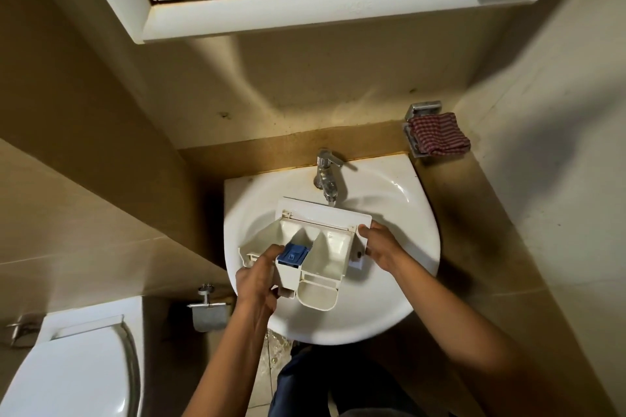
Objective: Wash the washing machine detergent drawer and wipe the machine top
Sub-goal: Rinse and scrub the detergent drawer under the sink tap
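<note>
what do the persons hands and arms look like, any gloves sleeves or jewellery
Both are bare. The left hand and right hand wear no gloves, and no ring shows on the fingers in view. The left forearm and right forearm are uncovered as far as the frame shows: no sleeve, watch or bracelet.

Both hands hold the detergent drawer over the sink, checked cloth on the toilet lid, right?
No: head view shows the checked cloth on the metal holder beside the tap. The left hand and right hand hold the detergent drawer over the sink.
</note>
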Demonstrator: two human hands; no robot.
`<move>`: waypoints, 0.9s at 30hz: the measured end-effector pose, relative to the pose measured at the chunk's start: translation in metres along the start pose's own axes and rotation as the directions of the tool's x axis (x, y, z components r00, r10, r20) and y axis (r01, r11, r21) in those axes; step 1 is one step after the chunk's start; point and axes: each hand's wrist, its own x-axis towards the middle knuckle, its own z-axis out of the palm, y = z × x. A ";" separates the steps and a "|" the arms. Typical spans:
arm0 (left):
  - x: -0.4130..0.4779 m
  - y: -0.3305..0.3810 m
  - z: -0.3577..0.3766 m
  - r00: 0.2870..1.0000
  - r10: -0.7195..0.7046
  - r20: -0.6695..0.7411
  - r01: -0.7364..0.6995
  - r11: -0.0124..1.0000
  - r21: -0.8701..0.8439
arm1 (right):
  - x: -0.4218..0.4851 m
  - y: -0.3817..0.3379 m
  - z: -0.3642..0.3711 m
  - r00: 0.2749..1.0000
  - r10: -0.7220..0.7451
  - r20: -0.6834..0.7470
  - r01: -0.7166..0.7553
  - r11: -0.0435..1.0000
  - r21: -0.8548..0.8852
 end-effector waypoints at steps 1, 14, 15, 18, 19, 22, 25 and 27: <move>0.001 0.000 -0.001 1.000 0.009 -0.005 -0.009 1.000 -0.012 | 0.001 0.000 0.001 1.000 0.004 0.015 -0.004 1.000 -0.005; -0.008 -0.009 -0.008 0.935 0.309 -0.175 -0.287 0.948 0.139 | -0.009 -0.057 0.014 0.913 -0.403 -0.060 0.301 0.767 -0.567; -0.009 -0.008 -0.008 0.929 0.327 -0.172 -0.303 0.941 0.150 | -0.009 -0.070 0.020 0.894 -0.447 -0.032 0.340 0.722 -0.603; -0.013 -0.006 -0.006 0.919 0.355 -0.171 -0.327 0.929 0.171 | -0.010 -0.104 0.041 0.836 -0.546 0.052 0.422 0.580 -0.696; -0.014 -0.005 -0.006 0.916 0.366 -0.166 -0.338 0.925 0.174 | -0.011 -0.111 0.046 0.825 -0.562 0.062 0.428 0.549 -0.718; -0.016 -0.005 -0.007 0.904 0.399 -0.152 -0.372 0.911 0.178 | -0.011 -0.120 0.056 0.820 -0.572 0.031 0.377 0.498 -0.781; -0.018 -0.004 -0.011 0.898 0.411 -0.157 -0.386 0.907 0.169 | -0.012 -0.117 0.063 0.821 -0.569 0.055 0.355 0.433 -0.829; -0.019 -0.003 -0.014 0.896 0.416 -0.157 -0.390 0.905 0.168 | -0.013 -0.113 0.068 0.824 -0.560 0.087 0.356 0.391 -0.848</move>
